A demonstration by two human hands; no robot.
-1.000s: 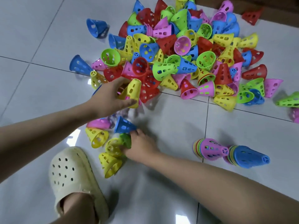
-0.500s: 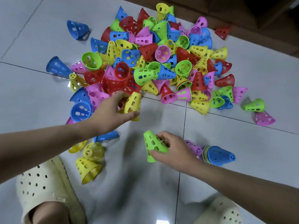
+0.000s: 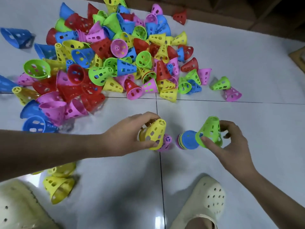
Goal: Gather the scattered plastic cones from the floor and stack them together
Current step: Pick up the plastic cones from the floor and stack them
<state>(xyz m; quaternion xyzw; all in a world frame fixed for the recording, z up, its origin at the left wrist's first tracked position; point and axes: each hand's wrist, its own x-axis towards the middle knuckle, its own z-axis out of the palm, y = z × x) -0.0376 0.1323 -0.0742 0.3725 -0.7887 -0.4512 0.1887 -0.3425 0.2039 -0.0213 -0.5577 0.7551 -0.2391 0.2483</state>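
Note:
My left hand (image 3: 130,134) grips a yellow cone (image 3: 156,133) and holds it over a pink-topped stack (image 3: 166,142) lying on the floor. My right hand (image 3: 231,142) pinches a green cone (image 3: 210,131) just right of a blue-topped stack (image 3: 188,140), whose wide end faces me. A big pile of scattered cones (image 3: 107,55) in red, pink, blue, green and yellow covers the floor beyond both hands. Two loose yellow cones (image 3: 57,185) lie near my left foot.
White floor tiles (image 3: 231,63) with dark grout lines. My cream perforated clogs sit at the bottom left (image 3: 18,209) and bottom right (image 3: 204,200). Stray green (image 3: 221,83) and pink (image 3: 231,95) cones lie right of the pile. A brown wooden edge (image 3: 247,17) runs along the far side.
Both hands moved right toward the two stacks. My left hand carried the yellow cone away from the pile; my right hand brought the green cone to the blue-topped stack.

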